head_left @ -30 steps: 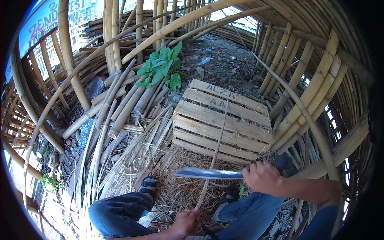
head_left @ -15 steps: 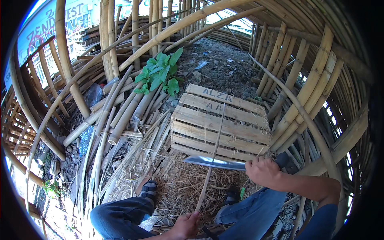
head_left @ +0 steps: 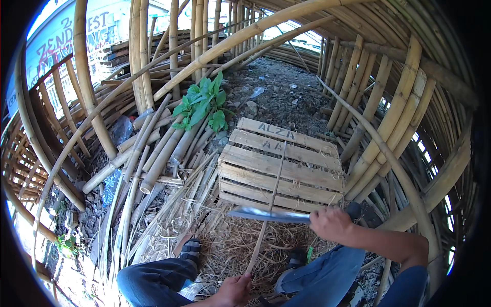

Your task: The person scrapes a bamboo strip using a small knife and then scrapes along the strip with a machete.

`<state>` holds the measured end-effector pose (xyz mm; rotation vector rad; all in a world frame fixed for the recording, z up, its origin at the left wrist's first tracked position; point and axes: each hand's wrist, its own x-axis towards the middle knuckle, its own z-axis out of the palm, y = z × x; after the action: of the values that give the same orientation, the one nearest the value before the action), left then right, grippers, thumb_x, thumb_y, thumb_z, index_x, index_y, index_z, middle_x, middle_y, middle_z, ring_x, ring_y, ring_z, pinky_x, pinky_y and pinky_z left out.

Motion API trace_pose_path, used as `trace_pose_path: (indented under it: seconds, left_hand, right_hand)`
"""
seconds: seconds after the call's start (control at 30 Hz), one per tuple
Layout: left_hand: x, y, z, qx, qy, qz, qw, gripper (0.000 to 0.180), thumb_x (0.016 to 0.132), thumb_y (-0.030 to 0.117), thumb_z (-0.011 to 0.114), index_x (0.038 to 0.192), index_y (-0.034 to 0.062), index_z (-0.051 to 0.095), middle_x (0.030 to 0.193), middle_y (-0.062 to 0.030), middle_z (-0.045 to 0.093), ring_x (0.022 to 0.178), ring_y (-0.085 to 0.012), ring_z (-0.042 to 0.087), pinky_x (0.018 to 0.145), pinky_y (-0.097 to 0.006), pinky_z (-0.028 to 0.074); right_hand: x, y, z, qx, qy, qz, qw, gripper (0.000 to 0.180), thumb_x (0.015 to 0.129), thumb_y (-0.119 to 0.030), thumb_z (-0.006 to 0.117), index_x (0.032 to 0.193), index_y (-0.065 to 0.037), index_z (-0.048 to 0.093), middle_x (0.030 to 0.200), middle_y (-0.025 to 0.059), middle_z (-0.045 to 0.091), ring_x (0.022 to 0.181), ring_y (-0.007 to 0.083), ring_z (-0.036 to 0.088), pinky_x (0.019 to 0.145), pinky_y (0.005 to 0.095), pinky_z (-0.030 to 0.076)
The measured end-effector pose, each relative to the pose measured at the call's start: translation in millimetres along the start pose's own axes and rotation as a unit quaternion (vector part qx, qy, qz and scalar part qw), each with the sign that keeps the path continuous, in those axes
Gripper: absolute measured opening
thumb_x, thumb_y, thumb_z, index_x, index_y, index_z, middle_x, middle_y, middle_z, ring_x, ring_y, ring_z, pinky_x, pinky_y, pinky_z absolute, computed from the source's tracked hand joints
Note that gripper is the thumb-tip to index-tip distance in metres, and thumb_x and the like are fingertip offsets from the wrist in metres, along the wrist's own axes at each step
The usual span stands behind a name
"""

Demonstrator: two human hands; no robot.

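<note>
My right hand (head_left: 331, 224) is closed round the handle of a machete (head_left: 268, 215), whose long blade points left and lies across a thin bamboo strip (head_left: 262, 236). The near end of that strip is gripped in my left hand (head_left: 235, 290), low in the picture. From there the strip slants up and away, its far part resting on a slatted wooden crate (head_left: 279, 166). Whether the blade's edge touches the strip or passes just over it, I cannot tell. Curled shavings (head_left: 230, 245) cover the ground under the blade.
Cut bamboo poles (head_left: 158, 163) and split strips lie in a heap to the left, by a green leafy plant (head_left: 200, 105). A bamboo pole fence (head_left: 394, 133) stands on the right. A long bent pole (head_left: 225, 42) crosses overhead. My feet are apart on the shavings.
The machete and my right hand have come a little nearer along the strip, and the blade is now blurred. My left hand still grips the strip's near end.
</note>
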<state>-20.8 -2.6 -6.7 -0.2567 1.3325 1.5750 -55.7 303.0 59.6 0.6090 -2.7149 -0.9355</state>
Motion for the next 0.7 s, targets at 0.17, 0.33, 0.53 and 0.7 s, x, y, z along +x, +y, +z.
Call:
trace_pose_path:
  seconds: [0.17, 0.33, 0.53, 0.7]
  left_hand:
    - [14, -29, -8, 0.069, -0.024, 0.122, 0.990, 0.023, 0.096, 0.027, 0.037, 0.086, 0.0098, 0.048, 0.061, -0.0033, 0.044, 0.046, -0.0148, 0.040, 0.040, -0.029, 0.032]
    - [15, -22, -7, 0.187, 0.012, 0.083, 0.979, 0.018, 0.096, 0.026, 0.039, 0.092, 0.0110, 0.049, 0.060, -0.0017, 0.043, 0.048, -0.0149, 0.042, 0.040, -0.029, 0.033]
    - [8, -17, -10, -0.056, -0.033, 0.021, 0.998, 0.018, 0.095, 0.024, 0.042, 0.088, 0.0105, 0.051, 0.060, -0.0022, 0.042, 0.046, -0.0154, 0.040, 0.040, -0.031, 0.030]
    - [2, -12, 2, -0.093, 0.031, -0.028, 0.995, 0.018, 0.095, 0.024, 0.042, 0.092, 0.0097, 0.052, 0.058, -0.0027, 0.042, 0.045, -0.0159, 0.040, 0.040, -0.031, 0.031]
  right_hand:
    - [-9, -22, -16, 0.072, 0.157, -0.178, 0.969, 0.010, 0.070, -0.014, 0.054, 0.069, -0.004, 0.051, 0.053, 0.0028, 0.048, 0.044, 0.0160, 0.051, 0.040, 0.0300, 0.043]
    - [-3, 40, 48, 0.011, 0.013, 0.075, 0.997, 0.012, 0.073, -0.013, 0.053, 0.074, -0.001, 0.054, 0.059, 0.0103, 0.057, 0.050, 0.0219, 0.059, 0.042, 0.0343, 0.047]
    - [-7, 8, 16, 0.066, -0.020, 0.063, 0.996, 0.013, 0.073, -0.014, 0.054, 0.073, -0.001, 0.054, 0.057, 0.0106, 0.055, 0.050, 0.0225, 0.059, 0.043, 0.0335, 0.047]
    - [-16, 3, 7, 0.067, 0.146, -0.152, 0.975, 0.011, 0.072, -0.014, 0.054, 0.069, -0.003, 0.051, 0.052, 0.0060, 0.048, 0.045, 0.0181, 0.053, 0.041, 0.0321, 0.045]
